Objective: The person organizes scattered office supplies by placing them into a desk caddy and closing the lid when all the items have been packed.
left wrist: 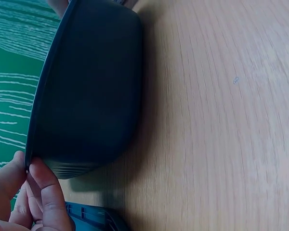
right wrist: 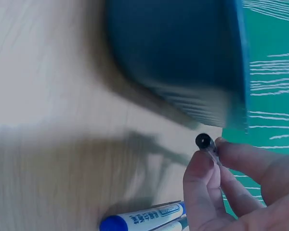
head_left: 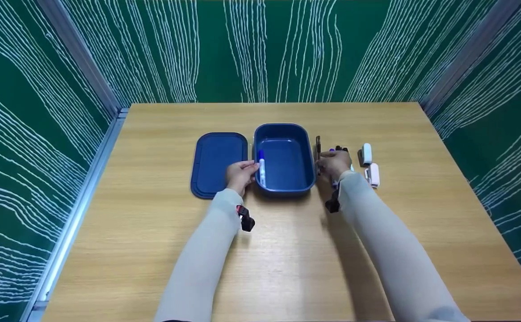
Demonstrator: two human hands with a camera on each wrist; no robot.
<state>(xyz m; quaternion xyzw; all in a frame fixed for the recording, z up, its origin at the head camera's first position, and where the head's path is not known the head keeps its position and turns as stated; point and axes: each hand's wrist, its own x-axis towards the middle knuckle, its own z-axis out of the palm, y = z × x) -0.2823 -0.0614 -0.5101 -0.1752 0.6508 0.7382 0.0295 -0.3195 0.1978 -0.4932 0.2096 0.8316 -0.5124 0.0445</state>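
My left hand [head_left: 241,174] pinches the left rim of a dark blue open box [head_left: 287,190] between thumb and fingers, as the left wrist view also shows. Inside the box, along its left wall, lies a white marker [head_left: 262,173] with a blue cap. Just outside the right wall, my right hand [head_left: 334,164] holds a thin dark pen [head_left: 318,145] between thumb and fingertips. The pen's black end [right wrist: 204,141] points at the camera in the right wrist view. Below that hand, a blue-and-white marker [right wrist: 147,219] lies on the table beside another one, partly hidden.
A flat blue lid [head_left: 219,163] lies left of the box. Right of my right hand sit a small white object [head_left: 367,154] with a dark part and a pale pink one [head_left: 373,174]. Green walls with white lines [head_left: 283,53] surround the wooden table [head_left: 283,250].
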